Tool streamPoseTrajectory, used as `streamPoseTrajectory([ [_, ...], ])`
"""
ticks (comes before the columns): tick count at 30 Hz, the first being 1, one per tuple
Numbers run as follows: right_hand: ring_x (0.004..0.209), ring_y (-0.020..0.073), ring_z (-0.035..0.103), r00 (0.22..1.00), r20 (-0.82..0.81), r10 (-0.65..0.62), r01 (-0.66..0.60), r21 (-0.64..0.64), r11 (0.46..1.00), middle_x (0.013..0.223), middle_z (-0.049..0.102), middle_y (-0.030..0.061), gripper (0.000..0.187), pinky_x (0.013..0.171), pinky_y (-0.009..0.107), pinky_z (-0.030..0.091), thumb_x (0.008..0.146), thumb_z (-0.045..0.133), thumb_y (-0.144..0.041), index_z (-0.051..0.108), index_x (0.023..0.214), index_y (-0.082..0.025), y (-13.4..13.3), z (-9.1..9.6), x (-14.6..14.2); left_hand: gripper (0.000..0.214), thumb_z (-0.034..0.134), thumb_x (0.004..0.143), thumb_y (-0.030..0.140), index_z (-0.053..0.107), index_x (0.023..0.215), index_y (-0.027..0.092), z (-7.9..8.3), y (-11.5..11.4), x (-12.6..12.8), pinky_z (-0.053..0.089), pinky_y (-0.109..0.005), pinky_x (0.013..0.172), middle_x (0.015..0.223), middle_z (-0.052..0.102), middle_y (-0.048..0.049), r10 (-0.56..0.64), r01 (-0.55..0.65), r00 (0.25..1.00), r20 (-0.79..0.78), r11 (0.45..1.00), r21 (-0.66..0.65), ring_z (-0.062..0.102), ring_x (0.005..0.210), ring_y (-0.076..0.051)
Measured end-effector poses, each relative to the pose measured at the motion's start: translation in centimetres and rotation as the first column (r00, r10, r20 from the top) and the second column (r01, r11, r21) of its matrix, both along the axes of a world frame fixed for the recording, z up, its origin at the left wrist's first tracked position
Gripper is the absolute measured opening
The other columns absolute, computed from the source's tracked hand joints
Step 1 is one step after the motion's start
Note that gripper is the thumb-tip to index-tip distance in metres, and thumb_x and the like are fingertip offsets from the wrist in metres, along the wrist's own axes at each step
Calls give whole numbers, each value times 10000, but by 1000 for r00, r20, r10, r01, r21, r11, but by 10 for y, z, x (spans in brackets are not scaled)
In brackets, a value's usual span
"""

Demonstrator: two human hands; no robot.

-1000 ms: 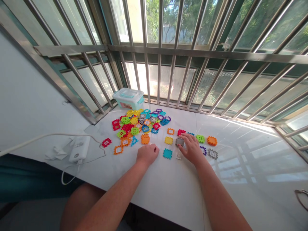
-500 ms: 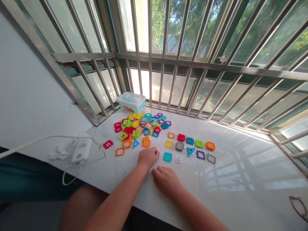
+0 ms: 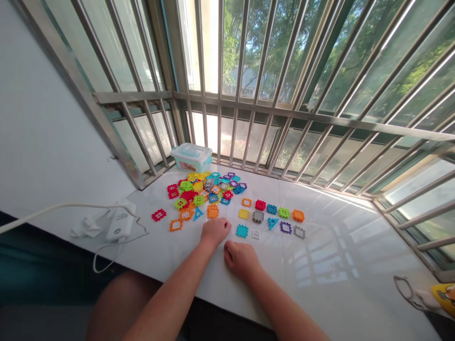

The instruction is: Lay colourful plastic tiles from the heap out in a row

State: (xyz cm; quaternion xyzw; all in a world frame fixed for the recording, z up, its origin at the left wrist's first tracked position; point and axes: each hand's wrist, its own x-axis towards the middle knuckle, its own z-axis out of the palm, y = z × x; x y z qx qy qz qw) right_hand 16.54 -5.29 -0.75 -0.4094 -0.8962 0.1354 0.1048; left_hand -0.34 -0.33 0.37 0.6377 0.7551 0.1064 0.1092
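My left hand (image 3: 214, 230) rests on the white sill as a loose fist, just left of a teal square tile (image 3: 242, 230). My right hand (image 3: 241, 258) lies beside it, fingers curled under, nearer to me and holding nothing I can see. Beyond the hands, laid-out tiles form rows: an orange one (image 3: 298, 215), a green one (image 3: 283, 212), a grey one (image 3: 258, 216), a blue triangle (image 3: 272, 222). A heap of coloured plastic tiles (image 3: 204, 188) lies at the back left.
A pale teal lidded box (image 3: 191, 157) stands against the window bars. A white power strip (image 3: 119, 223) with its cable lies on the left. Metal bars (image 3: 249, 113) fence the sill's far side. Scissors handles (image 3: 408, 289) show at the right edge.
My right hand left the grey tile and drew back toward me, coming to rest beside the left hand. The view tilted upward. The left hand stayed put.
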Motion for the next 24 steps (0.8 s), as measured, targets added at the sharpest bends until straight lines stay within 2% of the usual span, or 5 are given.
streamPoseTrajectory([
  [7,794,186,708,998,15,-65,65,9,998,919,782,25,137,669,285,339,994,545,-266,644,1088,-253,-3,6,1,400,441,980,428,705,777,205,27,-2,-47,376,-272,683,769,708,-34,-90,86,989,120,996,39,625,767,-182],
  [10,815,187,718,996,-12,-89,90,9,996,933,789,23,172,691,281,351,988,562,-251,641,1141,-258,-4,5,2,413,389,1008,446,701,864,217,34,-19,-105,382,-278,701,828,709,-47,100,-108,994,45,971,212,620,792,-197],
  [14,823,190,724,994,-36,-101,102,18,995,919,789,13,190,702,277,355,983,565,-247,642,1157,-264,-4,3,2,359,438,970,406,724,1006,192,17,-49,-193,454,-334,822,1036,726,-135,400,-343,909,-121,879,331,645,1001,-294],
  [17,816,194,725,993,-48,-106,107,27,994,919,790,14,204,697,278,355,983,556,-251,646,1165,-268,-4,2,3,403,472,927,340,710,1165,121,-4,-65,-236,461,-390,968,1232,700,-189,376,-312,899,-224,910,274,625,1143,-337],
  [24,823,200,728,987,-90,-136,137,-2,991,895,779,16,243,715,278,373,1009,533,-278,634,1230,-265,-6,-1,6,364,480,926,394,700,1117,176,-20,-78,-249,458,-391,1027,1265,701,-157,326,-279,927,-184,930,240,627,1173,-318],
])
